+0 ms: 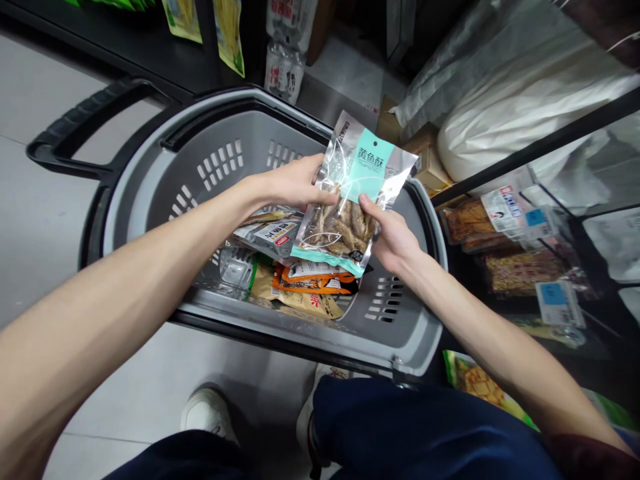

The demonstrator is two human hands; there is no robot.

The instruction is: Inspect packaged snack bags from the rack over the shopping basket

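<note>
Between my two hands is a clear and teal snack bag of small dried fish (pixel 350 213), tilted above the basket. My left hand (pixel 300 181) grips its left side, thumb on the front and the other fingers behind. On the right edge my right hand (pixel 393 233) pinches it, thumb also on the front. Below is a grey shopping basket (pixel 270 130) with a black rim. Inside it lie a silver snack packet (pixel 267 237), an orange packet (pixel 313 277) and a tan packet (pixel 300 300), partly overlapping. The bag and my left arm hide some of the basket's contents.
The basket's black handle (pixel 95 123) sticks out at the left. Hanging snack packs (pixel 500 220) and price tags (pixel 557 303) line a dark rack on the right. A large white plastic-wrapped sack (pixel 530 120) and bottled water packs (pixel 285 70) stand behind. My shoes (pixel 207 413) are below.
</note>
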